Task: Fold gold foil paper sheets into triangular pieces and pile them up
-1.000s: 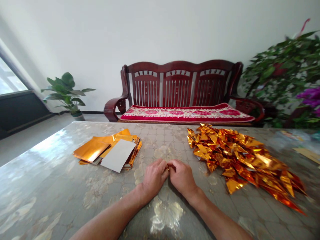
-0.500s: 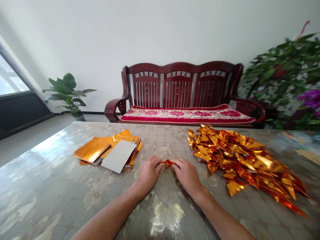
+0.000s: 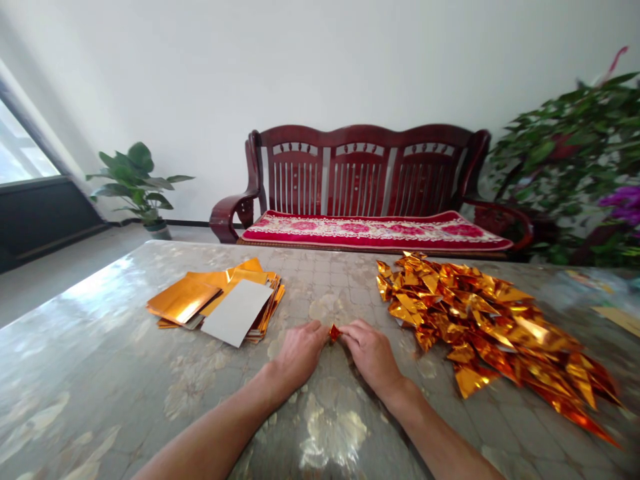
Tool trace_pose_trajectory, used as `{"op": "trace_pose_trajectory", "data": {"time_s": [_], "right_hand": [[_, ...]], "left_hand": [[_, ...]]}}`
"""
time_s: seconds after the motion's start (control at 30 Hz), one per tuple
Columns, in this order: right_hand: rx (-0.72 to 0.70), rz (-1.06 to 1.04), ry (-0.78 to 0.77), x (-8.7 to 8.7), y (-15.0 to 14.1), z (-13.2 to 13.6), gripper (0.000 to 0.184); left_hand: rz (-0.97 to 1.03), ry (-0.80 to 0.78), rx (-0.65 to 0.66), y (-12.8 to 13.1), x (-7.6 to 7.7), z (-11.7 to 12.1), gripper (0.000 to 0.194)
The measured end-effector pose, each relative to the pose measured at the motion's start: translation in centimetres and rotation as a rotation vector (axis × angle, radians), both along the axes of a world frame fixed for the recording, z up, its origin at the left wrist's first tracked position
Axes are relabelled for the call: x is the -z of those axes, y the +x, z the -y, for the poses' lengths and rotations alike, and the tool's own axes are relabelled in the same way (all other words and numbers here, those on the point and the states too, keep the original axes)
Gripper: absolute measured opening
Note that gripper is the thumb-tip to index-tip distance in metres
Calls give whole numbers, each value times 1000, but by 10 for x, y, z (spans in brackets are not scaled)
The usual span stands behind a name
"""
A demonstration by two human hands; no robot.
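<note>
orange foil [image 3: 335, 333] is pinched by fingers [image 3: 353, 330] of left hand [image 3: 301, 351] and right hand [image 3: 373, 353].

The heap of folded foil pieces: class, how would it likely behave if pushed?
The heap would probably shift piecemeal, since its pieces lie jumbled and overlapping. They look light, being thin folded sheet, and might slide easily on the glossy tabletop.

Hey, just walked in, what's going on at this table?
A person holds a small orange foil piece between their left grip and right grip, low over the patterned table. To the left lies a loose stack of shiny gold sheets, with one pale grey sheet on top. To the right is a big heap of folded orange foil pieces.
</note>
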State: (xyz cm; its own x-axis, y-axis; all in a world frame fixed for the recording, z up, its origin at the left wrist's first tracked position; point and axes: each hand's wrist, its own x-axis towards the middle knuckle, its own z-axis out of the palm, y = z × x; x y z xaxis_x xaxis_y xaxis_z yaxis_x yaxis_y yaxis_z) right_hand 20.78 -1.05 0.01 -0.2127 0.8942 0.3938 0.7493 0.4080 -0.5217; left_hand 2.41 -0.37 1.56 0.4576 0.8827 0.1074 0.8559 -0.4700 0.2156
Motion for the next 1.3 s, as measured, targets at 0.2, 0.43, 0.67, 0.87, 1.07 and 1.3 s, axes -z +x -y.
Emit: {"op": "trace_pose_trajectory", "data": {"time_s": [0.2,0.43,0.67,0.87,1.07,1.3], "right_hand": [[-18,-1,4,-2,-6,3,24],[-11,53,17,-2,-10,7,24],[-41,11,74,-1,-7,11,28],[-62,-25,134,-3,-7,16,31],[-76,-10,119,-4,-6,12,27],[25,54,104,-7,14,-7,22]], "left_hand": [[-12,29,48,3,7,0,24],[-35,-23,18,2,7,3,24],[-29,-37,45,5,7,8,24],[-45,-26,82,5,6,11,28],[25,-42,105,-1,8,6,26],[129,-39,-18,-4,1,-1,30]]}}
